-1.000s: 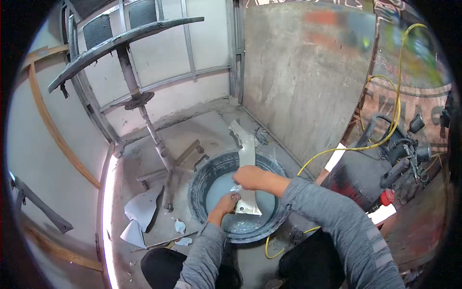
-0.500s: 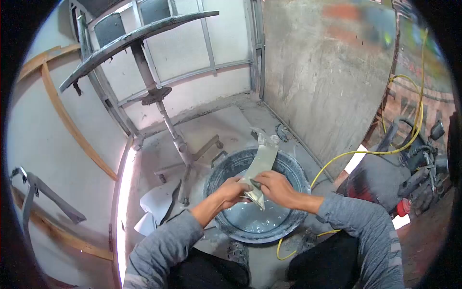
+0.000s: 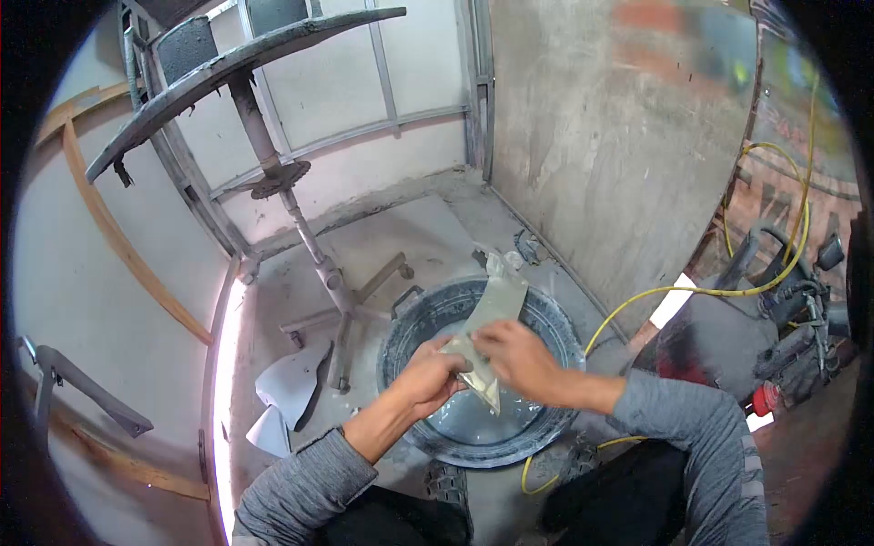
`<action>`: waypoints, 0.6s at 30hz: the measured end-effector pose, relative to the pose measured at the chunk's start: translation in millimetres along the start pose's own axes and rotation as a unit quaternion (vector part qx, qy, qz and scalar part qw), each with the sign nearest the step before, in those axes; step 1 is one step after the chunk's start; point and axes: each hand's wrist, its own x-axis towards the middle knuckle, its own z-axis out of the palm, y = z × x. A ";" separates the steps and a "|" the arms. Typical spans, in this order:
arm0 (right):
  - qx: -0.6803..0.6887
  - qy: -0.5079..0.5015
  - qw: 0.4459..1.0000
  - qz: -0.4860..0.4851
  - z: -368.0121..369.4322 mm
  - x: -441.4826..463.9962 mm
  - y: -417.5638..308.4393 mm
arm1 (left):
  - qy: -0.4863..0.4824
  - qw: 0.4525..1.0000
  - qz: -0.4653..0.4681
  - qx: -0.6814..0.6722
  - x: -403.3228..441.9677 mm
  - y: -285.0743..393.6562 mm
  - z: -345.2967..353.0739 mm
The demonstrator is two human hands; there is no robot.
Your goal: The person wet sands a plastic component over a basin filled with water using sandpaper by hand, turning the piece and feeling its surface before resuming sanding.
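Observation:
A long, pale grey-green panel [image 3: 499,300], which looks like a vehicle trim piece, slants across a round dark tub [image 3: 555,318]. My left hand [image 3: 435,373] is closed around its near part, with the thumb on top. Its pointed, shiny near end hangs over the cloudy water [image 3: 478,426] in the tub. My right hand [image 3: 523,362] lies against the panel's right side with its fingers curled together; whatever is under them is hidden. The panel's far end reaches over the tub's back rim.
A round-topped metal stand [image 3: 246,68] on a wheeled base rises behind left. White curved panels [image 3: 289,387] lie left of the tub. A yellow hose [image 3: 674,289] loops at right beside motorcycle-like parts [image 3: 806,314]. A large board [image 3: 619,136] leans behind.
My right hand has shifted slightly along the panel and its fingers are a little blurred. A small dark piece seen earlier beneath its thumb is now hidden. My left hand keeps its grip.

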 end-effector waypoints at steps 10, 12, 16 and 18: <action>-0.043 -0.048 0.992 -0.104 -15.8 -4.5 -11.6 | 0.004 0.997 0.002 0.072 -9.1 13.1 5.4; -0.072 -0.073 0.992 -0.073 -16.5 -6.0 -1.9 | 0.001 0.998 -0.008 0.062 -7.6 4.3 7.5; -0.088 -0.057 0.988 -0.116 -16.7 -2.4 -13.5 | -0.017 0.998 0.008 0.063 -9.3 13.6 9.2; -0.127 -0.040 0.985 -0.106 -12.7 3.3 -6.0 | 0.004 0.998 0.005 0.069 -12.9 16.4 15.6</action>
